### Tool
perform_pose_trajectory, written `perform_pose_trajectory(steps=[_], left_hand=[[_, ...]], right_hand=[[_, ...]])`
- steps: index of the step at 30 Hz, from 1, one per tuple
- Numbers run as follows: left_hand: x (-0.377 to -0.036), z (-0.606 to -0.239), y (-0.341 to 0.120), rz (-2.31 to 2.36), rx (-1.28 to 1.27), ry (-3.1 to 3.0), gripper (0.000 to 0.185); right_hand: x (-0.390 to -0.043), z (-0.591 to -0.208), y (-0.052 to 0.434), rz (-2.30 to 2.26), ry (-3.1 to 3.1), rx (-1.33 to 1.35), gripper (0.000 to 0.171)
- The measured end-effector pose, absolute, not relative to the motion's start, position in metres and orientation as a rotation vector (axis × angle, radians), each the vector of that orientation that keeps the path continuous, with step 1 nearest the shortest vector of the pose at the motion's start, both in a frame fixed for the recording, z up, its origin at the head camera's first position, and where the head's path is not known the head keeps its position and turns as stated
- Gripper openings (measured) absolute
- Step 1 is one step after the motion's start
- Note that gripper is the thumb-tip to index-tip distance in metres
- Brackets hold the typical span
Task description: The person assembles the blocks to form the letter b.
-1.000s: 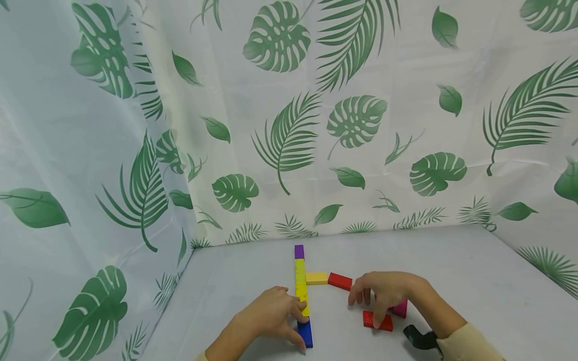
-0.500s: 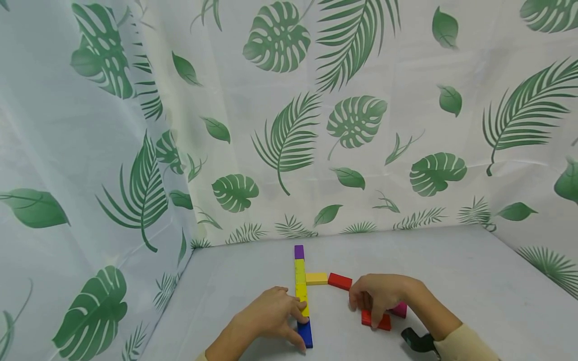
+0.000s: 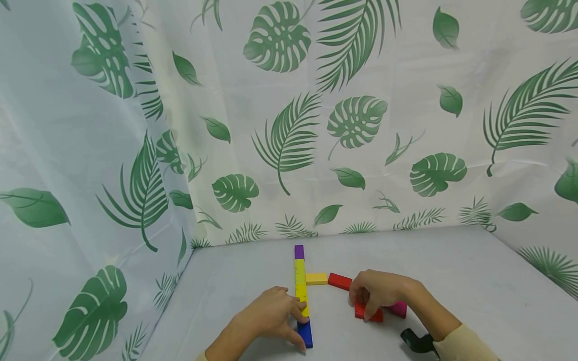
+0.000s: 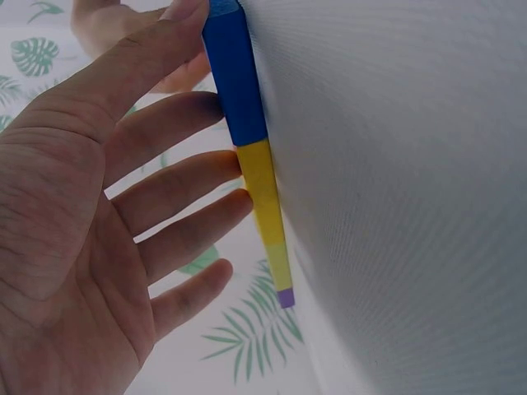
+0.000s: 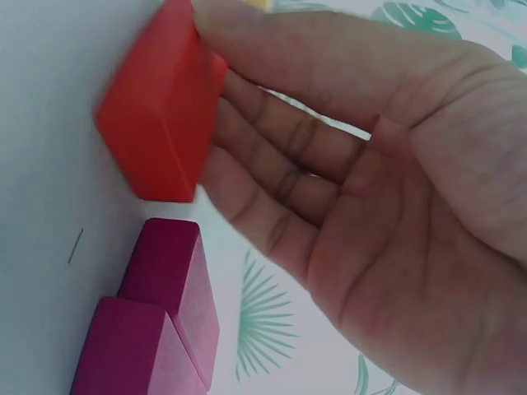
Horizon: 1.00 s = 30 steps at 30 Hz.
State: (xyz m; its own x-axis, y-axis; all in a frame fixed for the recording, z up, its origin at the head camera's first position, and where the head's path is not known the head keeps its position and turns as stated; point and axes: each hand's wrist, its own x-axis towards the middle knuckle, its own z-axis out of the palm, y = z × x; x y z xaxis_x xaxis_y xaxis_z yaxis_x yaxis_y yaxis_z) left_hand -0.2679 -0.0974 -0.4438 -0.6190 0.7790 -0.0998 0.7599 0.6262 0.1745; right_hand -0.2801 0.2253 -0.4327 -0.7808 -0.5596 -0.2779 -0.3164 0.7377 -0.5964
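Left hand (image 3: 271, 316) flat, fingers straight against block row (image 3: 301, 291); right hand (image 3: 377, 291) pinches red block (image 3: 368, 314). No writing legible.

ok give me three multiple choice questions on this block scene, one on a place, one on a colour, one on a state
1. Where does the purple block lie?
A. at the far end of the long line of blocks
B. under the right hand
C. beside the pink blocks

2. What colour is the block at the near end of the line, by the left hand?
A. green
B. blue
C. white

3. What is the right hand doing?
A. resting flat on the bare table
B. hanging in the air, touching nothing
C. touching a red block with thumb and fingers

Answers:
1 A, purple caps the line's far end.
2 B, the blue block lies by the left thumb.
3 C, the wrist view shows thumb and fingers against it.
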Motion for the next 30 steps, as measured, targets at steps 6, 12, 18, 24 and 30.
perform_pose_trajectory(steps=[6,12,18,24,30], left_hand=[[-0.2677,-0.4442,-0.0969,0.17,1.274,2.681,0.051],[-0.2667,-0.4427,-0.0966,0.168,1.276,2.68,0.05],[-0.266,-0.4416,-0.0966,0.166,1.273,2.684,0.049],[-0.2669,-0.4428,-0.0966,0.162,1.272,2.682,0.049],[-0.2673,-0.4438,-0.0967,0.156,1.296,2.683,0.05]], right_hand=[[-0.282,-0.4329,0.2242,-0.758,2.523,-0.72,0.029],[-0.2804,-0.435,0.2244,-0.735,2.541,-0.674,0.033],[-0.2796,-0.4356,0.2218,-0.717,2.544,-0.674,0.033],[-0.2817,-0.4342,0.2224,-0.702,2.57,-0.671,0.032],[-0.2821,-0.4309,0.2265,-0.738,2.586,-0.742,0.032]])
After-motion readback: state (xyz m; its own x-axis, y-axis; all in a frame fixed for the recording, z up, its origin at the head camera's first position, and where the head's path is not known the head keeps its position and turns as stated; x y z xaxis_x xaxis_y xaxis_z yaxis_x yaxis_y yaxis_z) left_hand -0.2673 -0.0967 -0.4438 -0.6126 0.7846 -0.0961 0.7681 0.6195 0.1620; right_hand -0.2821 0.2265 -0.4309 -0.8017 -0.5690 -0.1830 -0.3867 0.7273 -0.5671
